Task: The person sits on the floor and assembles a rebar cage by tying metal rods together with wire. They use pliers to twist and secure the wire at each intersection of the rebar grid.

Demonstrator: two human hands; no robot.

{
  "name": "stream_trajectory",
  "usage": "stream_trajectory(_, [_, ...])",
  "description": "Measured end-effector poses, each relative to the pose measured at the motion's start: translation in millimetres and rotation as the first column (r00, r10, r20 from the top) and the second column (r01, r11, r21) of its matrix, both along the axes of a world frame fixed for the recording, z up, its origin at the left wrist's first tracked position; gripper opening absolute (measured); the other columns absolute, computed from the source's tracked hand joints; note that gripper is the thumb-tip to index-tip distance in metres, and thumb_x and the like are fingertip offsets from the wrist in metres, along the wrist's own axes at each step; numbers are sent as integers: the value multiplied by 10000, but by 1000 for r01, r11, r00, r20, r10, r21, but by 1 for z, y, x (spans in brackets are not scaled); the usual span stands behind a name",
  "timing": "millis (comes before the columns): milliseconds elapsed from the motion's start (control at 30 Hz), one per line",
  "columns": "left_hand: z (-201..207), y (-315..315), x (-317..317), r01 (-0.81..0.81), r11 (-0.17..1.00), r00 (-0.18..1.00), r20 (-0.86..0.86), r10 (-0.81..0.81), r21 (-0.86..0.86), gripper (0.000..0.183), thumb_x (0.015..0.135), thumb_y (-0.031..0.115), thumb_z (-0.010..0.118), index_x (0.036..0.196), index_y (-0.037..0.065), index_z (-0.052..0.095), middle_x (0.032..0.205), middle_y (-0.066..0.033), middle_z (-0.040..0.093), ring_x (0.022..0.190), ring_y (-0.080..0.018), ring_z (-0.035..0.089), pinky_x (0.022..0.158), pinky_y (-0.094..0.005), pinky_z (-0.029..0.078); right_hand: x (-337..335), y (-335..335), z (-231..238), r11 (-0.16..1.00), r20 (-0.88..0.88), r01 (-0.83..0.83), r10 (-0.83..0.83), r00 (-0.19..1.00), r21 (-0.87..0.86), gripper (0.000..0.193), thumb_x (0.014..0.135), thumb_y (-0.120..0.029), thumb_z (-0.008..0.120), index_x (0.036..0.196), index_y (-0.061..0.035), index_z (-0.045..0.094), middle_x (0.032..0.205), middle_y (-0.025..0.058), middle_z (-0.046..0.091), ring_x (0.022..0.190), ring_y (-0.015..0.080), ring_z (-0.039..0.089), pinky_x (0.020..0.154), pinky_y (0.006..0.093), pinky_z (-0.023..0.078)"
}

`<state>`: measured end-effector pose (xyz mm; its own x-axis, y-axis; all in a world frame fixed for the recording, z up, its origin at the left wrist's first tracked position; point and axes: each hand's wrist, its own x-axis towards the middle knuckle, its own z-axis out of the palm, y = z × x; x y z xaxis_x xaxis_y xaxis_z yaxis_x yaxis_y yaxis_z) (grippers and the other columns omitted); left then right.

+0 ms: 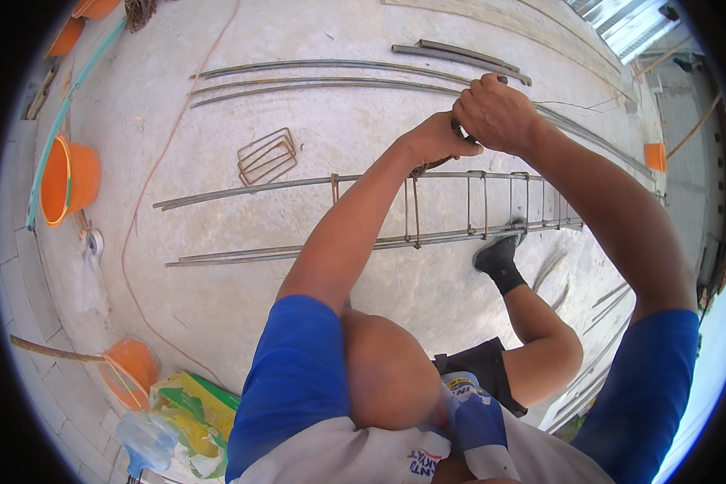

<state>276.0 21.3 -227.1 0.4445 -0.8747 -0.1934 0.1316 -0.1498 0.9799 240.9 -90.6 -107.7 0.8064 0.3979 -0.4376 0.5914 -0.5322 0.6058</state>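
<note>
My right hand (496, 113) is closed round a dark-handled tool (502, 79). One end pokes out above the fist, and the rest is mostly hidden, so its kind cannot be made out. Pressed close against it from below, my left hand (440, 139) has its fingers closed; what they pinch is hidden. Both hands are over the far bar of a rebar cage (444, 235), long steel bars joined by several rectangular stirrups. My foot in a dark shoe (498, 254) rests by the near bars. Loose stirrups (268, 157) lie on the floor to the left.
Long loose rebars (323, 83) lie beyond the cage, with short dark bars (460, 60) past them. Orange buckets (81, 179) and a plastic sack (189, 419) stand at the left. A thin cord (129, 242) crosses the concrete floor. Another orange bucket (656, 156) is far right.
</note>
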Motion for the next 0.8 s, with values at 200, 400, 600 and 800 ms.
stream_trajectory(200, [18,-9,-45,-388,914,881,338,330,117,356,815,306,657,1095,90,618,993,-135,665,974,-327,630,814,-410,504,19,26,11,878,-335,467,-472,815,-103,118,736,-148,673,836,-154,735,783,34,698,805,232,674,607,348,517])
stream_trajectory(400, [38,-3,-45,-321,912,909,352,223,253,205,848,209,533,980,100,647,921,-143,689,900,-348,650,789,-436,517,-12,15,8,889,-185,457,-445,876,23,82,765,-126,632,731,-99,702,727,58,695,705,222,686,617,327,531])
stream_trajectory(600, [8,-17,-37,-163,952,912,407,45,260,255,831,301,598,987,106,648,910,-133,689,889,-333,656,785,-422,522,-6,17,6,804,-285,593,-577,766,-34,84,780,-103,644,813,-68,713,810,91,709,752,245,701,670,342,555])
stream_trajectory(800, [23,-3,-45,-383,924,817,465,340,-3,388,727,331,731,981,60,620,855,-134,676,835,-312,661,751,-413,523,43,33,24,521,-524,713,-814,250,-470,235,690,-151,788,860,-16,699,805,124,694,697,259,685,638,352,555])
